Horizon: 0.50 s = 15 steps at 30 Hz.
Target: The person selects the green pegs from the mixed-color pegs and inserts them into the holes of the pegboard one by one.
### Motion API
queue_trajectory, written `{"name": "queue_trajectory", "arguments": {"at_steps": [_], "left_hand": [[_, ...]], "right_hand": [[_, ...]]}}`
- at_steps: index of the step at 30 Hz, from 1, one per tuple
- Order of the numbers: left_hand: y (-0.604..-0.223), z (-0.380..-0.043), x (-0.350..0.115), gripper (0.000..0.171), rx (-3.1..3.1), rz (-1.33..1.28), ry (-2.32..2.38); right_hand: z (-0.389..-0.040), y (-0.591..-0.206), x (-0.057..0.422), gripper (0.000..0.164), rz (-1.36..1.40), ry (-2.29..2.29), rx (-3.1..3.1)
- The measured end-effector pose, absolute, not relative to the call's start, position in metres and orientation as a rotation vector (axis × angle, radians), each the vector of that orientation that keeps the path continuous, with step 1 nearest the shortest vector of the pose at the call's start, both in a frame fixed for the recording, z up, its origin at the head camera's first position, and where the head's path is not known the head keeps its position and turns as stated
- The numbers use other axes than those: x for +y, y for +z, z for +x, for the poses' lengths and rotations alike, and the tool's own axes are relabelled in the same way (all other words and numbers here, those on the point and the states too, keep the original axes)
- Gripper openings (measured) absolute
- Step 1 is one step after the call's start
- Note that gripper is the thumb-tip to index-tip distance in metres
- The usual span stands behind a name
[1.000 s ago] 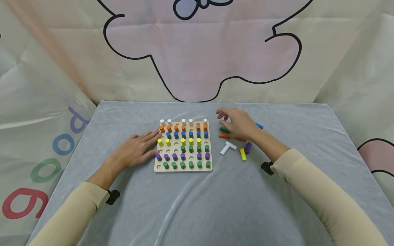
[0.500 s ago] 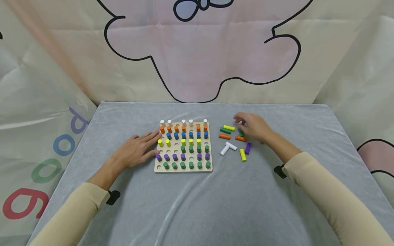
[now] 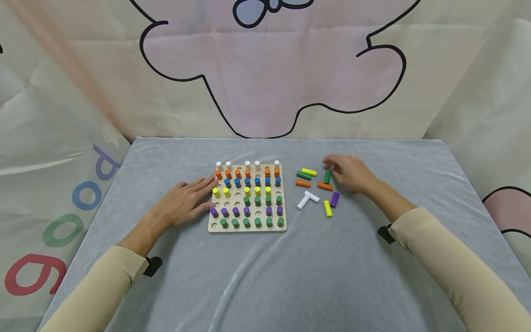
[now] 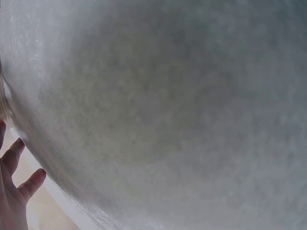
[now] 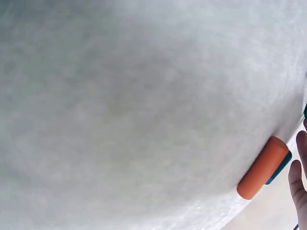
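Observation:
A light wooden pegboard (image 3: 248, 230) lies on the table, with rows of white, orange, blue, yellow, green and purple pegs standing in it. My left hand (image 3: 182, 204) rests at its left edge, fingers and thumb spread along the side. To the right of the board, my right hand (image 3: 350, 173) hovers low over the far side of the loose pegs. Its fingertips are close to a green peg (image 3: 327, 176). In the right wrist view an orange peg (image 5: 263, 167) and a blue peg (image 5: 279, 167) lie near my thumb. Some board holes hold no peg.
Other loose pegs lie between board and right hand: yellow (image 3: 309, 172), green (image 3: 304, 175), orange (image 3: 303, 183), white (image 3: 303, 203), purple (image 3: 334, 199). Grey cloth (image 3: 257, 286) covers the table. Printed fabric (image 3: 265, 83) hangs behind it.
My right hand has moved right, away from the board, uncovering yellow, green and orange pegs. It slows over the far right of the loose pegs. My left hand stays put.

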<state>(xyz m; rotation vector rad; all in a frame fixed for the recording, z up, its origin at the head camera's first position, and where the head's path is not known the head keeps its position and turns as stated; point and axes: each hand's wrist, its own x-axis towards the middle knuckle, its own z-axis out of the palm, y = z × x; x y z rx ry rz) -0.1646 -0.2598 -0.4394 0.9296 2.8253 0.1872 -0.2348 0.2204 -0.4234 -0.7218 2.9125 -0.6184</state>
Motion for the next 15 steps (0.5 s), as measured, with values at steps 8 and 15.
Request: {"name": "queue_trajectory", "arguments": {"at_steps": [8, 15], "left_hand": [[-0.4399, -0.1644, -0.2603, 0.074, 2.820, 0.923, 0.180], [-0.4404, -0.1645, -0.2604, 0.074, 2.818, 0.918, 0.186]], "right_hand": [[-0.2316, -0.4272, 0.2243, 0.033, -0.782, -0.620, 2.911], [-0.2309, -0.4302, 0.2229, 0.034, -0.845, -0.578, 2.906]]}}
